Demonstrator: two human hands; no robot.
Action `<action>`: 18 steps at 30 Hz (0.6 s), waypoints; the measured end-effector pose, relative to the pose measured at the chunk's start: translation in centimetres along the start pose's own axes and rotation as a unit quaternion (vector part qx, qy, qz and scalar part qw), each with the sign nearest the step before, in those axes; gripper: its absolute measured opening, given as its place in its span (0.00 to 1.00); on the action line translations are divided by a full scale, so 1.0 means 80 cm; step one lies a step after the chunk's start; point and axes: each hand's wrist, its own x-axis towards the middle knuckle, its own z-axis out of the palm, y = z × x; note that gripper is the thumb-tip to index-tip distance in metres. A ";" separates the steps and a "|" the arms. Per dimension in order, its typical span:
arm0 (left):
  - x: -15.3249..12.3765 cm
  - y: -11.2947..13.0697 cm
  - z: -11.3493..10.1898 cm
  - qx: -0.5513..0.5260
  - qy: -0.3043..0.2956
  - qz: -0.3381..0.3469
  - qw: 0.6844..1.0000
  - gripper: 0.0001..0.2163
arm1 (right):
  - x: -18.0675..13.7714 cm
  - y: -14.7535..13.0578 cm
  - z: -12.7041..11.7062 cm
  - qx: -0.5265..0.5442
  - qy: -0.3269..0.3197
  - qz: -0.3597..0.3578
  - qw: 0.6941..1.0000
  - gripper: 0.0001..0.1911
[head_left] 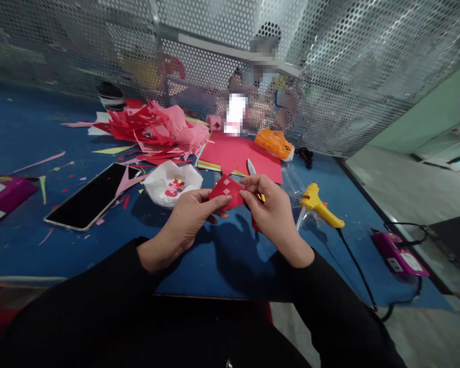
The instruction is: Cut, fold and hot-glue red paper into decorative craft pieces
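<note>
A folded red paper piece [233, 191] with pale diamond shapes is held between my two hands above the blue table. My left hand [193, 214] is closed on its left side, the thumb lying across the front. At the right edge, my right hand [268, 204] pinches the paper between thumb and fingertips. A pointed silver blade [251, 167] shows just beyond my right hand, with a bit of yellow near the fingers; whether the hand also grips this tool is hidden. Left of the paper sits a white-lined bowl [172, 176] holding small red and pink scraps.
Red sheets [230, 152] lie stacked behind my hands, beside an orange packet [275, 144]. A yellow glue gun [322, 204] with its cord is at right, near a purple power strip [400, 254]. Leftward are a black-screened phone [94, 197] and heaped paper cuttings [157, 125]. Perforated metal panels [207, 61] stand behind.
</note>
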 end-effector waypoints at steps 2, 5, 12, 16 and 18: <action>0.000 -0.001 0.000 0.013 0.005 0.008 1.000 0.15 | -0.001 0.000 0.001 -0.004 -0.002 -0.010 1.000 0.07; 0.000 -0.001 0.001 0.027 0.008 0.011 1.000 0.14 | -0.001 0.001 0.001 -0.005 0.000 -0.007 1.000 0.07; 0.000 0.002 0.001 0.002 -0.013 0.001 1.000 0.18 | 0.002 0.004 -0.004 0.000 0.009 0.004 1.000 0.07; 0.000 0.000 0.001 0.027 -0.011 0.006 1.000 0.13 | 0.001 0.004 -0.002 -0.007 -0.003 -0.011 1.000 0.07; 0.000 0.000 0.000 0.026 -0.010 0.009 1.000 0.14 | 0.000 0.004 -0.001 -0.011 0.002 -0.016 1.000 0.06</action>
